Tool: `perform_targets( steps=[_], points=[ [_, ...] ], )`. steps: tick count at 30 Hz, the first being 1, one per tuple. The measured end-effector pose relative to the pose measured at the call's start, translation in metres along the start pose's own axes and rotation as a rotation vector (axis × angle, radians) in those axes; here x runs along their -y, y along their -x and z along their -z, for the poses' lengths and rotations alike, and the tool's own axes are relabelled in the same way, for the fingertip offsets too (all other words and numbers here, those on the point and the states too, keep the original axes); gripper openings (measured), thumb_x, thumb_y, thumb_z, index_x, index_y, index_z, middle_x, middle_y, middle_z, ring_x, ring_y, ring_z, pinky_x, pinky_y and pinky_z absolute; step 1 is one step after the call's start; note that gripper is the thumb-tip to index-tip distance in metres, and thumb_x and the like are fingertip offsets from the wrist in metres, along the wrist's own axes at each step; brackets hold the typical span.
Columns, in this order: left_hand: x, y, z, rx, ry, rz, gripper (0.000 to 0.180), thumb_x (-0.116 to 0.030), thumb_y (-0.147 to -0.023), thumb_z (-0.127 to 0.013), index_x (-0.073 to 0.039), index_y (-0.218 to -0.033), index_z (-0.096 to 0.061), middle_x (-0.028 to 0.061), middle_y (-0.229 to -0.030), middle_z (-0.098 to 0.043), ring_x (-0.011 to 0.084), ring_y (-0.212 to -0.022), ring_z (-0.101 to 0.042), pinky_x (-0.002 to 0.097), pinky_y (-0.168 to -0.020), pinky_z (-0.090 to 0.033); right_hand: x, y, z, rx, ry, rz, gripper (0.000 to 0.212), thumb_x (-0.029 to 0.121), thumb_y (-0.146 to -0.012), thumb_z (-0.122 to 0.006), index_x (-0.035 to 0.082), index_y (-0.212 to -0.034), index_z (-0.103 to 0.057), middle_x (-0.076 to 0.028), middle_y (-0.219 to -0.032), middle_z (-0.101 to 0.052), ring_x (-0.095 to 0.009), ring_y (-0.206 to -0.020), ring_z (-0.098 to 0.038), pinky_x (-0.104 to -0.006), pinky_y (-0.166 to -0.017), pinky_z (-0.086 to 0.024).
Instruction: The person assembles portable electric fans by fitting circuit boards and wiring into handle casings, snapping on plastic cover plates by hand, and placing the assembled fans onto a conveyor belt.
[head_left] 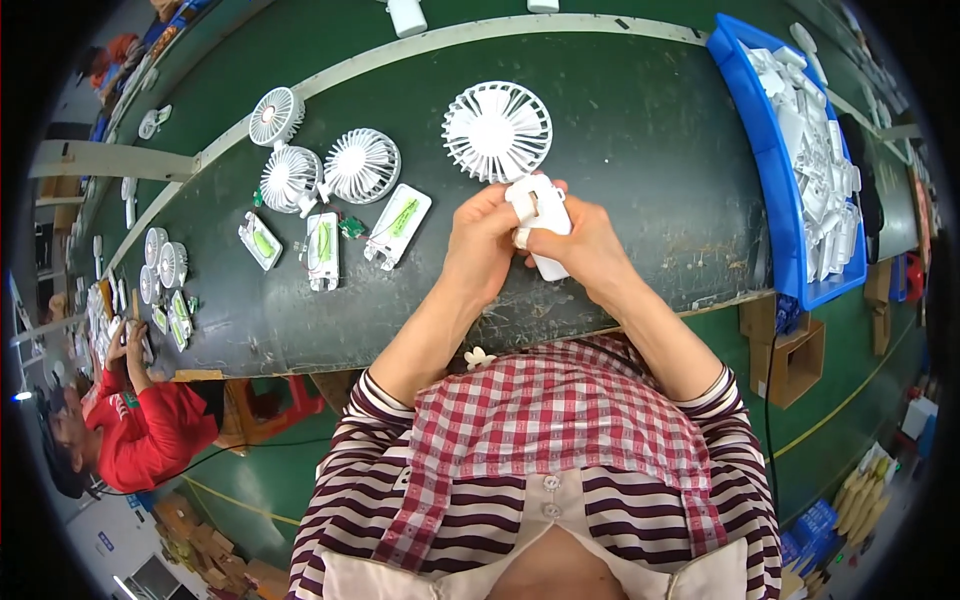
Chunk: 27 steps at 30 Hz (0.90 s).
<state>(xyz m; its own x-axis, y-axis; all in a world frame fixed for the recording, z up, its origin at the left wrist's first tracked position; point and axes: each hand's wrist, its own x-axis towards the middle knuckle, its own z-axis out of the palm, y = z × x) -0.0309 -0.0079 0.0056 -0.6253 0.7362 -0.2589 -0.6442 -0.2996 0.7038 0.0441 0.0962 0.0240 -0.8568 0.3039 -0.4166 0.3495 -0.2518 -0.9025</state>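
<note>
A white fan handle (pixel 549 262) is held between my two hands, just above the table's near edge. My left hand (pixel 478 240) is closed on its upper left side, with the fingers partly hidden. My right hand (pixel 588 245) grips it from the right, its thumb pressed across the front. Right beyond my fingers is a white caged fan head (pixel 497 132); my hands hide whether it joins the handle. To the left lie more fan heads (pixel 362 166) and opened handle shells (pixel 400 226) with green-wrapped cells, thin wires and a small green circuit board (pixel 351 228).
A blue bin (pixel 770 190) full of white plastic parts stands at the table's right end. A pale rail (pixel 480 38) runs along the far side of the dark green table (pixel 640 120). At the left, a co-worker in a red top (pixel 160 430) handles white parts. Cardboard boxes (pixel 795 360) sit below right.
</note>
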Motion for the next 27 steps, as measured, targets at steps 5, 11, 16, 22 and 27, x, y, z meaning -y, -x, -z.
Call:
perform_targets(
  steps=[5,11,16,22,27],
  points=[
    [0.001,0.002,0.000,-0.004,-0.053,-0.036,0.030,-0.001,-0.079,-0.051,0.003,-0.108,-0.052,0.0138,-0.105,-0.060,0.0135,-0.079,-0.060,0.0229,-0.055,-0.048,0.003,0.002,0.000,0.018,-0.039,0.032,0.022,0.006,-0.069,-0.064,-0.003,-0.088,-0.056,-0.006,-0.071,-0.060,-0.011,-0.058,-0.057,-0.0238,-0.050,-0.044],
    [0.002,0.006,0.001,-0.011,-0.115,-0.030,0.034,-0.003,-0.079,-0.054,0.006,-0.111,-0.049,0.0184,-0.109,-0.057,0.0190,-0.089,-0.060,0.0281,-0.072,-0.050,-0.002,0.001,0.002,0.078,-0.014,0.028,0.023,0.001,-0.072,-0.058,-0.005,-0.093,-0.055,-0.009,-0.079,-0.060,-0.014,-0.063,-0.059,-0.0249,-0.054,-0.048],
    [0.006,0.002,-0.004,-0.102,-0.089,-0.082,0.023,0.000,-0.077,-0.052,0.004,-0.099,-0.057,0.0094,-0.087,-0.063,0.0094,-0.059,-0.057,0.0200,-0.040,-0.040,-0.006,-0.003,0.002,0.068,-0.080,0.025,0.023,0.001,-0.071,-0.058,-0.005,-0.093,-0.054,-0.009,-0.078,-0.060,-0.015,-0.063,-0.059,-0.0256,-0.055,-0.049],
    [-0.005,-0.001,0.002,-0.033,-0.208,-0.031,0.034,-0.003,-0.079,-0.049,0.005,-0.112,-0.048,0.0163,-0.109,-0.058,0.0154,-0.083,-0.060,0.0231,-0.059,-0.049,-0.004,-0.010,0.002,0.118,-0.189,0.060,0.022,0.003,-0.073,-0.056,-0.004,-0.094,-0.054,-0.010,-0.077,-0.060,-0.016,-0.063,-0.060,-0.0260,-0.055,-0.051],
    [-0.015,-0.005,-0.001,0.045,-0.146,-0.019,0.036,-0.007,-0.082,-0.045,0.002,-0.116,-0.046,0.0167,-0.117,-0.053,0.0132,-0.079,-0.060,0.0209,-0.052,-0.046,-0.001,-0.018,0.006,0.262,-0.237,0.016,0.024,0.009,-0.076,-0.055,-0.003,-0.096,-0.055,-0.011,-0.074,-0.061,-0.018,-0.063,-0.061,-0.0274,-0.054,-0.052]
  ],
)
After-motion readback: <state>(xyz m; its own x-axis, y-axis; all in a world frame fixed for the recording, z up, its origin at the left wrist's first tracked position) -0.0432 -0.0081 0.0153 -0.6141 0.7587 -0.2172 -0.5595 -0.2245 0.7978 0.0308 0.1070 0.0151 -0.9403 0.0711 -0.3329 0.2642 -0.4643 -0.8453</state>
